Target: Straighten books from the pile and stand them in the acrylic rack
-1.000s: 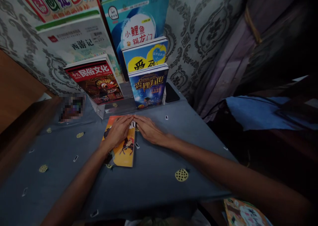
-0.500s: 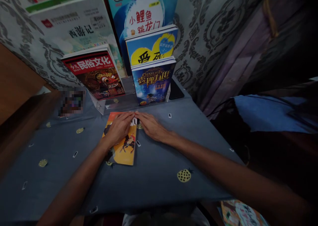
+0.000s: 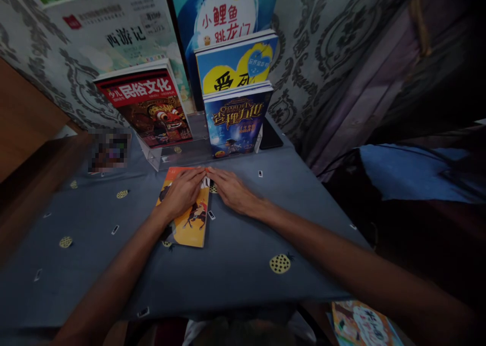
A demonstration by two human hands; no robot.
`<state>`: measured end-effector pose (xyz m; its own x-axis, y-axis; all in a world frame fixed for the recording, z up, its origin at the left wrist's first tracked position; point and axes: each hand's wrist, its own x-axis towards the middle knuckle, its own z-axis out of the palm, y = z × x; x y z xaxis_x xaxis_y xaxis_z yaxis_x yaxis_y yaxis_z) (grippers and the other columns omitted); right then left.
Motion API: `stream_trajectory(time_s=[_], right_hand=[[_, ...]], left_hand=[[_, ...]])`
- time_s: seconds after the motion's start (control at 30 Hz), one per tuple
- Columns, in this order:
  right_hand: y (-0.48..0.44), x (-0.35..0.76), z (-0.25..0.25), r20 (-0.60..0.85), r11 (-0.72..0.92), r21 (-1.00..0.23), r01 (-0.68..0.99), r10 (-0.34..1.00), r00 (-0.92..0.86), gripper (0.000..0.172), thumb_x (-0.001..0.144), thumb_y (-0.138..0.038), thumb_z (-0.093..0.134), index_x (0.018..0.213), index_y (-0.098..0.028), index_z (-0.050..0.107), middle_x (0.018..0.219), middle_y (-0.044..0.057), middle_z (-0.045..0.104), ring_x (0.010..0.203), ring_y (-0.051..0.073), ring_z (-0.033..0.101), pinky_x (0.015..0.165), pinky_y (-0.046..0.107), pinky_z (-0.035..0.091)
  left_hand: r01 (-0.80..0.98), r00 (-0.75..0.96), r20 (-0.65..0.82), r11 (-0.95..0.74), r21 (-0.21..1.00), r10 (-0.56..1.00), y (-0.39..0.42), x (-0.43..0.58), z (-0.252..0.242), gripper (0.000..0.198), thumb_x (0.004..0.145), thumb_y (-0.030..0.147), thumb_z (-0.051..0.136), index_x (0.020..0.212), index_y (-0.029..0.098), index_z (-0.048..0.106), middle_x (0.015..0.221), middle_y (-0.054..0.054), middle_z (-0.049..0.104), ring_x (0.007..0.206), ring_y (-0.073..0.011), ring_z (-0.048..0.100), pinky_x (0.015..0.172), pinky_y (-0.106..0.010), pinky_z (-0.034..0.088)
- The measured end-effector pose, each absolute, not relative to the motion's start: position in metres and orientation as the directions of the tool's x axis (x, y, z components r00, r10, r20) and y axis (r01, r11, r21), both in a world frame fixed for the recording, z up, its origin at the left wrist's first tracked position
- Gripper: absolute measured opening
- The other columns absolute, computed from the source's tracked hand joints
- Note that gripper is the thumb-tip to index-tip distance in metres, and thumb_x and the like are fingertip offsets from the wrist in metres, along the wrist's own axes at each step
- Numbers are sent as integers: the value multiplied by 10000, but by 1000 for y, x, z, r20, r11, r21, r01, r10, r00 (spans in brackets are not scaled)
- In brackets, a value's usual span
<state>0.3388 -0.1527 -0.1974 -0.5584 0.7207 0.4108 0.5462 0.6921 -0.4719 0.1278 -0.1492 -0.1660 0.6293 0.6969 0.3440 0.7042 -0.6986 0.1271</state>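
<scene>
An orange book (image 3: 192, 223) with horse figures lies flat on the grey-blue cloth of the table (image 3: 235, 255). My left hand (image 3: 183, 191) rests flat on its upper half, fingers stretched out. My right hand (image 3: 232, 190) lies flat on the cloth just right of the book, its fingertips touching the book's top right corner and meeting the left fingertips. Neither hand grips anything.
A clear stand (image 3: 167, 156) behind the hands holds upright books: a red one (image 3: 146, 105), a dark blue one (image 3: 236, 119), a blue-yellow one (image 3: 237, 62) and taller ones behind. A dark phone (image 3: 270, 136) lies beside it. Patterned wall at the back, curtain at the right, another book (image 3: 360, 325) on the floor.
The camera has tilted slightly, so the scene sits a little higher in view. Both hands stay flat on the orange book and the cloth, hardly moved.
</scene>
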Motion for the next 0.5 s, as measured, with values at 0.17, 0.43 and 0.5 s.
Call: stream_trajectory(time_s=[0.17, 0.43, 0.5], right_hand=[[-155, 339, -195, 397, 691, -465, 553, 721, -568, 536, 918, -43, 431, 1435, -161, 507, 1493, 165, 529, 1396, 262, 487, 1128, 516, 433], [-157, 340, -198, 430, 719, -446, 533, 694, -577, 529, 922, -50, 433, 1429, -175, 515, 1468, 157, 557, 1386, 259, 499, 1111, 524, 445], [-157, 341, -198, 429, 723, -446, 528, 690, -583, 525, 915, -48, 443, 1420, -170, 523, 1463, 159, 562, 1384, 260, 501, 1112, 525, 444]], left_hand=[[679, 646, 372, -724, 121, 667, -150, 126, -167, 380, 991, 162, 411, 1307, 135, 619, 1354, -147, 646, 1275, -255, 593, 1067, -467, 487], [664, 665, 355, -737, 122, 658, -153, 122, -165, 388, 998, 178, 413, 1335, 143, 602, 1362, -149, 641, 1253, -252, 605, 1066, -476, 489], [661, 670, 353, -741, 117, 653, -154, 122, -164, 394, 994, 172, 410, 1340, 138, 597, 1369, -149, 637, 1250, -254, 606, 1062, -480, 491]])
